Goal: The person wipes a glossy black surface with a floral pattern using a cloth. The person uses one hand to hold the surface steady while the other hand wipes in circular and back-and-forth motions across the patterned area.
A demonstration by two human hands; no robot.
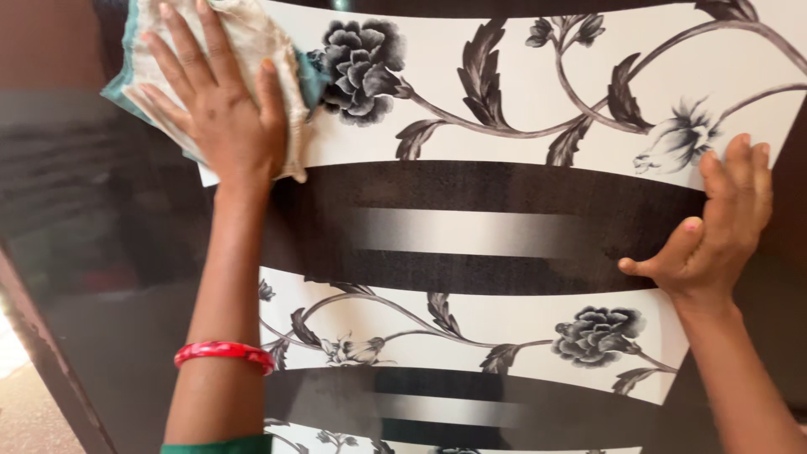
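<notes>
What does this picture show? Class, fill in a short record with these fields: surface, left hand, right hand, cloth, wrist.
surface: glossy panel with white floral bands and dark stripes
left hand: flat, fingers spread, pressing a cloth on the panel's upper left
right hand: bare, resting on the panel's right edge
cloth: cream with teal edge, crumpled under the left hand
wrist: red bangle on the left arm

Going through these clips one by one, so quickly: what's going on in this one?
A person presses a pale, teal-edged cloth flat against a glossy panel printed with grey flowers and vines between black bands. The left hand, fingers spread, holds the cloth at the panel's upper left, beside a printed flower. The right hand rests open on the panel's right edge. A red bangle sits on the left forearm.
</notes>
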